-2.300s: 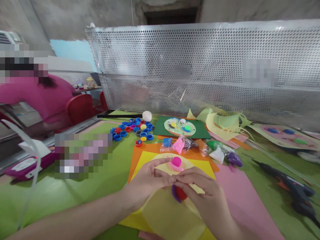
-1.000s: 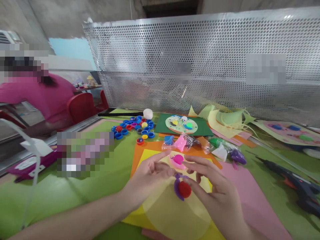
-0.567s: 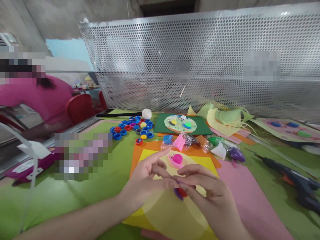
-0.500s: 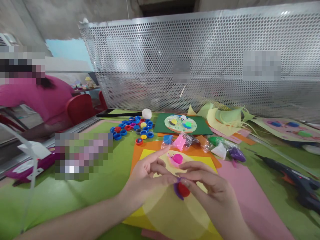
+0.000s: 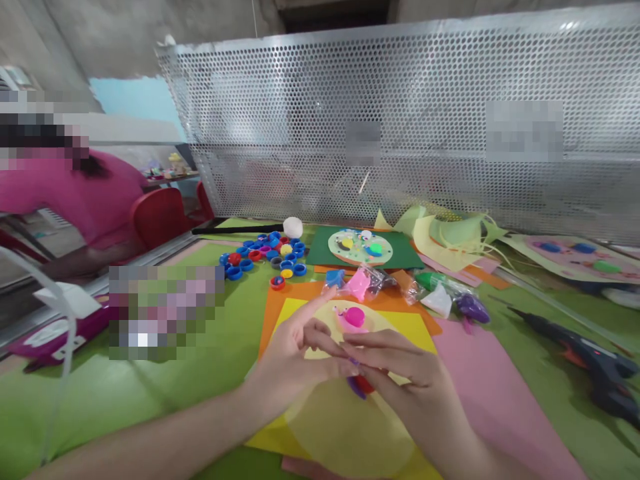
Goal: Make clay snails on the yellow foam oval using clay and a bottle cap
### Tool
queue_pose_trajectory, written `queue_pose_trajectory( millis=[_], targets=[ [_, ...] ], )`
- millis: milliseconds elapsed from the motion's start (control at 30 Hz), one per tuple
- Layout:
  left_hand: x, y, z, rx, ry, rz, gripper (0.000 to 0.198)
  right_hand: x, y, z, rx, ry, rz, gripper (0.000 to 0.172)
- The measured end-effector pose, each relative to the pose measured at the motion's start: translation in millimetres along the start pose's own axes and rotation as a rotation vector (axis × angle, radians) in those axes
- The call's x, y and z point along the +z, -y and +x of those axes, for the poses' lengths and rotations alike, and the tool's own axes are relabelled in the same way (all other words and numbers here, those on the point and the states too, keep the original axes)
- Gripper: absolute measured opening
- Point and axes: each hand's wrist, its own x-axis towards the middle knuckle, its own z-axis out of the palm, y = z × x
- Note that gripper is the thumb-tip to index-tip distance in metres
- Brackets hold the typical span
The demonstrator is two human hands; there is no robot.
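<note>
My left hand [image 5: 295,350] and my right hand [image 5: 413,373] meet over a pale yellow paper oval [image 5: 345,433]. Their fingertips pinch a small bit of purple modelling clay [image 5: 354,362] between them. Just beneath, partly covered by my right fingers, lies a red cap [image 5: 366,385] with a curved purple clay strip [image 5: 356,388] along its left side. A pink snail shape [image 5: 355,316] sits on the oval beyond my fingers. The oval rests on a yellow sheet [image 5: 267,430], with an orange sheet [image 5: 269,312] under that.
Loose bottle caps [image 5: 245,265] and bagged clay pieces [image 5: 357,283] lie behind the sheets. A decorated disc [image 5: 333,248] is on green card. A glue gun [image 5: 575,350] lies right, a purple device [image 5: 57,337] left. Metal mesh [image 5: 320,133] stands behind; a person [image 5: 85,193] sits left.
My right hand has shifted slightly left and its fingers now cover more of the red cap. Both hands still pinch the purple clay.
</note>
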Motion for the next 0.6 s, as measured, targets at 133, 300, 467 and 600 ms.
queue_pose_trajectory(
  millis=[133, 300, 467, 600],
  targets=[
    [0.1, -1.6, 0.0, -0.026, -0.016, -0.109, 0.092, -0.8, -3.4, 1.6, 0.053, -0.01, 0.064, 0.028],
    [1.5, -7.7, 1.1, -0.079, -0.036, -0.144, 0.081, -2.9, -4.7, 6.0, 0.118, -0.061, 0.048, 0.028],
    [0.0, -4.1, 1.6, -0.082, 0.028, -0.149, 0.083, -0.9, -3.5, 4.6, 0.087, -0.009, -0.048, 0.029],
    [-1.6, 0.8, 2.2, -0.058, 0.049, 0.007, 0.089, 0.2, -4.4, 2.1, 0.0, -0.026, -0.117, 0.018]
  ],
)
